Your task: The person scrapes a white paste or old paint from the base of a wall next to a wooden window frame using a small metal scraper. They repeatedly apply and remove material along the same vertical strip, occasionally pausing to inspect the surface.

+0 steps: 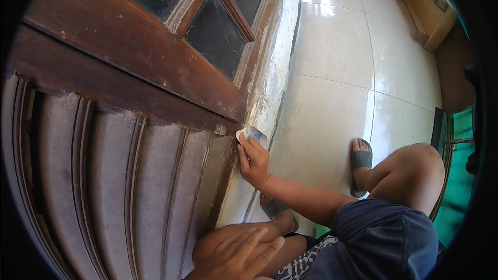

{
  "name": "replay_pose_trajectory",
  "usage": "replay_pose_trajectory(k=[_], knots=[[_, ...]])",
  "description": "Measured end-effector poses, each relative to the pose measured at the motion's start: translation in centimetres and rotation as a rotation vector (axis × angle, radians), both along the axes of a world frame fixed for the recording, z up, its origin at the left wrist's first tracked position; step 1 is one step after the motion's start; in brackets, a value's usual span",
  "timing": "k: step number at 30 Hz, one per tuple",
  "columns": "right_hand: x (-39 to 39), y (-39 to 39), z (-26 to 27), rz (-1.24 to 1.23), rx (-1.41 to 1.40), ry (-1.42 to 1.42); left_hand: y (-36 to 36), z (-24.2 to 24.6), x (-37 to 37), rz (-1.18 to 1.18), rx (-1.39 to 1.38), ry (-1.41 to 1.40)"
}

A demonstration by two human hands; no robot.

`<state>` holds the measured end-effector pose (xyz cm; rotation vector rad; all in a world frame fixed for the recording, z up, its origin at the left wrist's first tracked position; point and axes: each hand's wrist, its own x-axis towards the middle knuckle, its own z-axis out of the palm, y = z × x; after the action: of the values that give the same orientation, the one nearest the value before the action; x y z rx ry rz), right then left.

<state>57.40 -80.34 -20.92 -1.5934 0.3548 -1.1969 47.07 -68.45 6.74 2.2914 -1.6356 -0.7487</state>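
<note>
My right hand [255,161] grips a small piece of sandpaper [255,134], its pale backing bearing blue print. The paper lies against the edge of a brown wooden window or door frame [244,97], where the wood meets a whitish, patchy wall strip [268,85]. Beside it, left of my right hand, is a slatted wooden panel [155,171] with worn, greyish slats. My left hand [239,254] is over my bent left knee with its fingers apart, holding nothing. Whether it touches the knee cannot be told.
Dark glass panes [214,35] are set in the upper woodwork. Glossy beige floor tiles [330,58] run along the wall strip. My sandalled foot [361,163] is on them. A pale wooden piece [428,7] stands at the upper right, and green sheeting [461,175] hangs at the right.
</note>
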Motion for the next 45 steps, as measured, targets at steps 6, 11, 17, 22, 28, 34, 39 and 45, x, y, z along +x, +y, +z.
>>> replay_pose_trajectory(k=[6, 11, 17, 22, 28, 34, 39, 45], knots=[[1.7, -2.9, -1.5, -0.029, 0.048, 0.096, 0.0, 0.3, 0.1, 0.015, 0.042, 0.007], [-0.5, 0.6, -1.0, 0.014, 0.030, 0.071, -0.3, 0.4, 0.3, -0.043, -0.025, 0.025], [-5.6, 3.5, -5.3, 0.389, -0.086, 0.098, -0.8, 0.4, 0.5, 0.017, 0.033, 0.058], [-11.5, 3.5, -11.7, 0.877, -0.511, 0.244, -0.6, 0.5, 0.7, 0.018, 0.080, 0.092], [-12.1, 1.7, -16.1, 0.742, -0.193, 0.329, -0.2, 0.3, 0.8, 0.032, 0.100, 0.105], [-6.6, -1.3, -13.3, 0.379, 0.152, 0.447, 0.0, 0.3, 0.9, 0.026, 0.084, 0.112], [-2.3, -4.0, -12.0, 0.071, 0.469, 0.420, -0.1, 0.4, 0.8, 0.035, 0.078, 0.110], [0.3, -7.4, -11.2, 0.095, 0.772, 0.409, -0.2, 0.8, 0.7, 0.014, 0.103, 0.117]])
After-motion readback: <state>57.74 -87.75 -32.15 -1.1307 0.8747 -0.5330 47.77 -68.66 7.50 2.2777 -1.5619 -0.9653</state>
